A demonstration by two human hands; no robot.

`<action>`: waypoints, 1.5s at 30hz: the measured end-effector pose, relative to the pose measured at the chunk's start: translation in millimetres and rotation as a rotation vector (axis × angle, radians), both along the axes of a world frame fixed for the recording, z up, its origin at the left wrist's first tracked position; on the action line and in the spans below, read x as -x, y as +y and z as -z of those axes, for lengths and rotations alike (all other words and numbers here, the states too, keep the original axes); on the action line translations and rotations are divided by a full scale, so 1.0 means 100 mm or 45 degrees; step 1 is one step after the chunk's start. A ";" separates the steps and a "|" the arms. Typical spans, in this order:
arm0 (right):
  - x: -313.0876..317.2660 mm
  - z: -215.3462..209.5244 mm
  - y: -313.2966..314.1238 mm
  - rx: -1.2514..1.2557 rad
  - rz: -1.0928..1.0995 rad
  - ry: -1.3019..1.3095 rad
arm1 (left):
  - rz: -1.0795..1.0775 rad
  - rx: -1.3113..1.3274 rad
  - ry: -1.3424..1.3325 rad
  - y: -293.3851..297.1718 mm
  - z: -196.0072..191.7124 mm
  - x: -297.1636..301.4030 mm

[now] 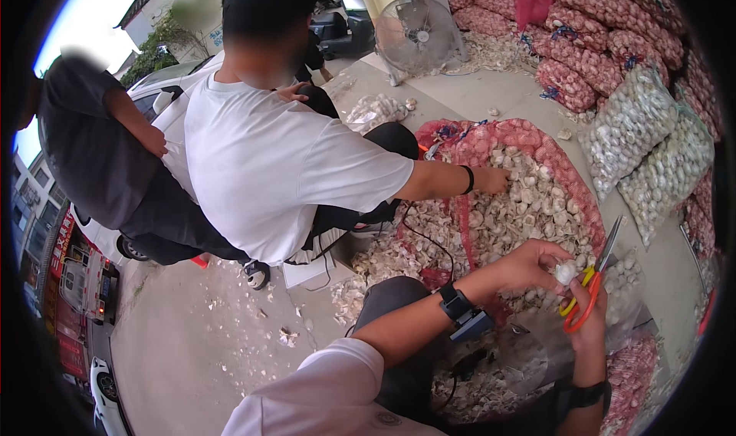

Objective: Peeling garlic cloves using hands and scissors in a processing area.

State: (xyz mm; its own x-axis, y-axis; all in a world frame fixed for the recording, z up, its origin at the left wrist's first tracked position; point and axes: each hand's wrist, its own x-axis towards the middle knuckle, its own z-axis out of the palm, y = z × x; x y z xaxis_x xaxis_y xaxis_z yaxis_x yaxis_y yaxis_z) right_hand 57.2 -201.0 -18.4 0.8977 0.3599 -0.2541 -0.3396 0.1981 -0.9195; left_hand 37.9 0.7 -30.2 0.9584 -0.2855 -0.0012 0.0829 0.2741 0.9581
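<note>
My left hand [530, 267] holds a whitish garlic bulb [566, 272] between thumb and fingers. Close beside it, my right hand [589, 321] is closed on a pair of scissors [608, 246] with orange and yellow handles. The blades point up and away, past the bulb, and seem nearly together. Beyond my hands, loose garlic bulbs [529, 198] spread in a heap over an opened red mesh sack [579, 171]. A clear plastic bag [621, 313] with bulbs in it lies by my right hand.
A co-worker in a white shirt [253, 160] sits to the left, one hand [491, 179] at the heap. Another person in dark clothes [100, 144] stands behind. Full red mesh sacks [583, 75] and pale sacks [636, 121] are stacked at right. A floor fan [418, 37] stands at the back.
</note>
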 end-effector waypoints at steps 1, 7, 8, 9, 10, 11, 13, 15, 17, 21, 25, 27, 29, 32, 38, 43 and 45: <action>0.02 0.00 0.00 -0.003 0.004 0.010 | 0.004 -0.003 0.010 0.00 0.01 0.01; 0.06 -0.08 0.00 0.020 0.024 0.043 | 0.003 0.052 0.128 -0.05 -0.02 0.04; 0.04 -0.05 -0.02 0.022 0.004 0.026 | 0.003 0.092 0.162 -0.06 -0.01 0.03; 0.03 -0.03 -0.03 0.023 -0.018 0.007 | 0.001 0.132 0.194 -0.06 0.00 0.02; 0.03 -0.03 -0.02 0.020 -0.023 0.008 | -0.005 0.129 0.195 -0.06 0.01 0.02; 0.03 -0.04 0.00 0.008 0.000 0.029 | -0.014 0.130 0.201 -0.05 0.03 0.01; 0.00 -0.04 0.04 -0.014 -0.002 0.042 | -0.047 0.122 0.198 -0.04 0.06 -0.01; -0.03 0.05 0.04 0.019 0.028 0.017 | -0.072 0.122 0.129 -0.04 0.08 0.00; -0.04 0.11 0.00 0.020 0.064 -0.007 | -0.127 0.077 0.094 -0.10 0.09 0.01; -0.04 0.18 -0.07 0.112 0.061 -0.040 | -0.075 0.042 -0.063 -0.20 0.21 -0.06; -0.08 0.27 -0.03 0.088 0.052 0.008 | -0.105 0.011 -0.027 -0.18 0.30 -0.08; -0.04 0.16 0.04 0.071 0.082 -0.005 | -0.114 -0.003 -0.023 -0.16 0.23 -0.07; -0.09 0.24 0.01 0.038 0.074 0.043 | -0.079 -0.040 0.057 -0.13 0.14 -0.04; -0.09 0.22 0.04 0.019 0.083 0.050 | -0.179 -0.022 0.010 -0.11 0.35 -0.16; 0.19 -0.36 0.35 0.212 -0.066 0.352 | -0.532 0.355 0.077 0.04 0.30 -0.13; -0.11 0.70 -0.16 0.253 -0.260 0.037 | -0.540 0.416 0.103 -0.07 0.13 -0.18; -0.09 0.61 -0.20 0.383 -0.282 -0.106 | -0.433 0.488 0.140 -0.10 0.09 -0.21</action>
